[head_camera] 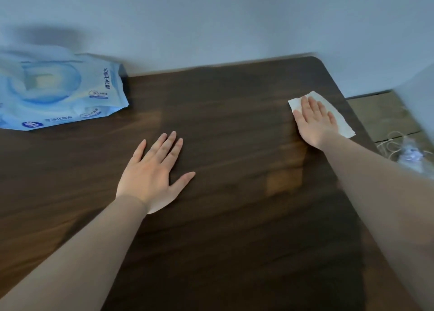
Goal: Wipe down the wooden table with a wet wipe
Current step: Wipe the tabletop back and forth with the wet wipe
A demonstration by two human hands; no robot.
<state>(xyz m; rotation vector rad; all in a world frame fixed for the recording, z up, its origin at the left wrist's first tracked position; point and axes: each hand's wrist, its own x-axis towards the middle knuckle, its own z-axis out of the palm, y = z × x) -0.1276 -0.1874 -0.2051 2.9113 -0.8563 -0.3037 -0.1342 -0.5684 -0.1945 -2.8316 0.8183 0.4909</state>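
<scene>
A soft blue plastic pack of wipes (58,90) lay on the dark wooden table (223,123), at its far left. Right of the pack, the left hand (152,174) rested flat, fingers spread. Further right, near the table's far corner, the right hand (315,120) pressed flat-palmed on a white rectangular wet wipe (338,116).
</scene>
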